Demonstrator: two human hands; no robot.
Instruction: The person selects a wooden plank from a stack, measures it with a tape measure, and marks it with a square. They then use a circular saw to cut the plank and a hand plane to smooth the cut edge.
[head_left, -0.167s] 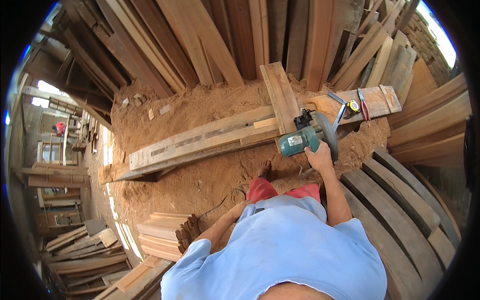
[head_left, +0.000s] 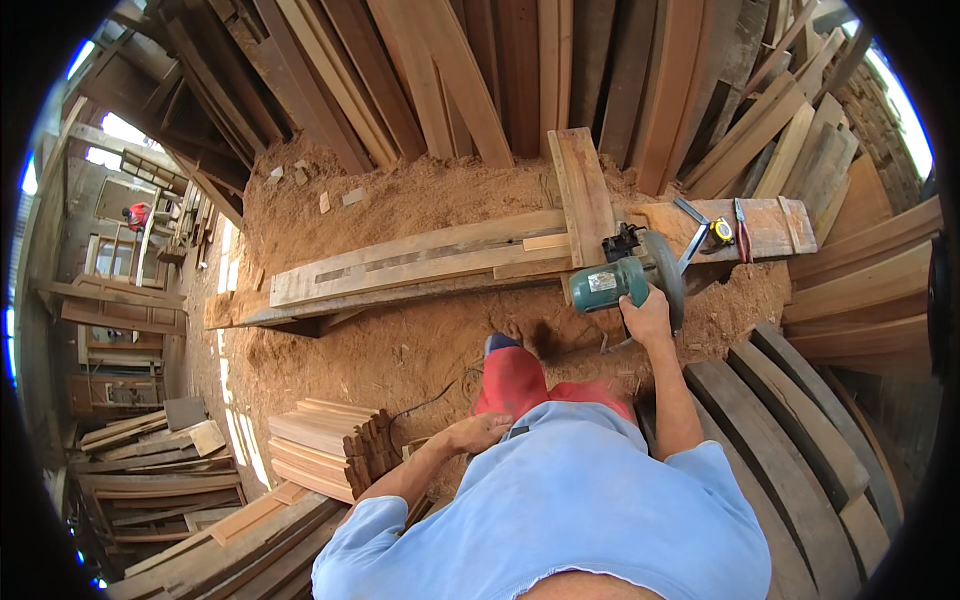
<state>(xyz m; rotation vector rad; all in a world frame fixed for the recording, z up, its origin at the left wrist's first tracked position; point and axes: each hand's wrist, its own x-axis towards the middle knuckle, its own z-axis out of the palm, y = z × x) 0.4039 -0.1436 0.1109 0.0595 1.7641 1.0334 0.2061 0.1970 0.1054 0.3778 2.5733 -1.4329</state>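
Observation:
My right hand [head_left: 648, 318] is wrapped round the handle of a green circular saw [head_left: 605, 284]. The saw's large round guard [head_left: 662, 275] faces right, and its front sits against a short board [head_left: 580, 190] laid crosswise over a long plank bench [head_left: 430, 255]. Low at my left side, my left hand [head_left: 478, 432] lies by my red-clothed thigh, fingers stretched out and holding nothing visible. On the bench's right end lie a folding metal square [head_left: 692, 230], a yellow tape measure [head_left: 720, 231] and red-handled pliers [head_left: 743, 232].
Tall planks [head_left: 480, 80] lean along the far side above heaped sawdust [head_left: 330, 220]. Curved dark timbers [head_left: 765, 450] lie at the right. Stacked boards [head_left: 315, 445] stand at my left, near a dark cord [head_left: 425, 405] on the ground. Another person in red [head_left: 137, 215] is far left.
The view has turned a little left, so the bench appears farther right. A foot in blue now shows ahead of my left leg. My left hand has shifted slightly; my right still grips the saw.

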